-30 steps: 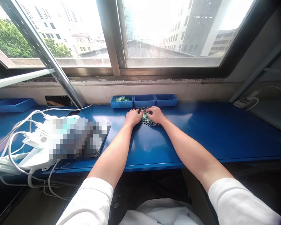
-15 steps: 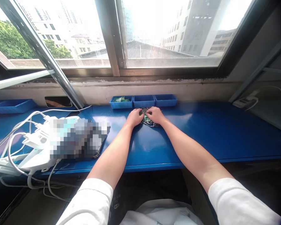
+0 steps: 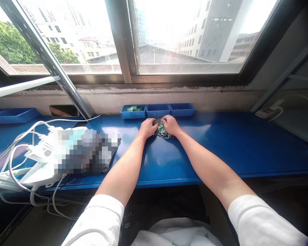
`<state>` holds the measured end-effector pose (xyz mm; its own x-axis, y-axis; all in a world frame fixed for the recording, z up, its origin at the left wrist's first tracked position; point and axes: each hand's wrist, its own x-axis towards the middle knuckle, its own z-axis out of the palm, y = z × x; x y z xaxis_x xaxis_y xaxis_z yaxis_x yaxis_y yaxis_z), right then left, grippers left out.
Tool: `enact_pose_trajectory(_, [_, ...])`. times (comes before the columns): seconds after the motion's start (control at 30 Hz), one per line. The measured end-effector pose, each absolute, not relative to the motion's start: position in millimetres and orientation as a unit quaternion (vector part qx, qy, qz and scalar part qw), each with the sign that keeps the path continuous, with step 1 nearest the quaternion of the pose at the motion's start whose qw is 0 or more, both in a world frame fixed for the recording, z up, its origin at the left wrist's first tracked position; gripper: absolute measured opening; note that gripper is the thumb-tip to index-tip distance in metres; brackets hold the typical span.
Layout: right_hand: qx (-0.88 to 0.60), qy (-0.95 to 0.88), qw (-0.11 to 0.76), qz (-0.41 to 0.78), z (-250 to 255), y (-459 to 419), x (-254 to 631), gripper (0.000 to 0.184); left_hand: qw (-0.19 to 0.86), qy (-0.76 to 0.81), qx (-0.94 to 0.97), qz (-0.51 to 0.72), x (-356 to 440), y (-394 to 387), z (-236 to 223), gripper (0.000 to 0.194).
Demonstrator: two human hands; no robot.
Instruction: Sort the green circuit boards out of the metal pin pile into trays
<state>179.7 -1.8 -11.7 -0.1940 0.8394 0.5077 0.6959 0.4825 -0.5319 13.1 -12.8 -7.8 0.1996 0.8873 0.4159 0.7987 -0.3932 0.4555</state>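
A pile of small, dark, rod-like metal pieces [image 3: 166, 135], too small to name surely, lies on the blue tabletop. Among them sits a green piece [image 3: 161, 128] that looks like thin plastic. My left hand [image 3: 148, 127] is at the pile's left edge, its fingers curled inward and touching the pieces. Across from it, my right hand [image 3: 170, 125] bends over the upper right of the pile with thumb and fingers drawn together. Whatever either hand's fingertips hold is hidden or too small to make out.
Behind the pile stand three blue bins: the left bin [image 3: 125, 114] holds green pieces, beside a middle bin [image 3: 157, 112] and a right bin [image 3: 182, 112]. White chargers and cables [image 3: 43, 150] crowd the left, near a blurred-out object [image 3: 84, 152]. A metal post [image 3: 66, 89] rises behind.
My right hand has shifted slightly up and to the right, showing more of the green piece. My left hand stays nearly in place.
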Motion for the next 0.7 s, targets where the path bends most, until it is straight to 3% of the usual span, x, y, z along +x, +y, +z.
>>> enact_pose_trajectory(0.17, [-0.534, -0.721, 0.429, 0.103, -6.1, -4.1, 177.8, 0.014, 0.056, 0.529, 0.77, 0.353, 15.7, -15.8, -3.0, 0.036])
enact_pose_trajectory(0.33, [-0.515, -0.742, 0.407, 0.136, 2.1, -11.0, 177.9, 0.014, 0.078, 0.491, 0.782, 0.377, 19.3, -21.3, 4.2, 0.04])
enact_pose_trajectory(0.5, [-0.484, -0.773, 0.389, 0.13, 5.1, -15.5, 178.1, 0.015, 0.097, 0.454, 0.8, 0.38, 19.9, -21.4, 3.5, 0.029])
enact_pose_trajectory(0.7, [-0.451, -0.756, 0.447, 0.158, 2.2, -14.7, 179.0, 0.015, 0.092, 0.482, 0.788, 0.372, 18.4, -18.1, 0.6, 0.022])
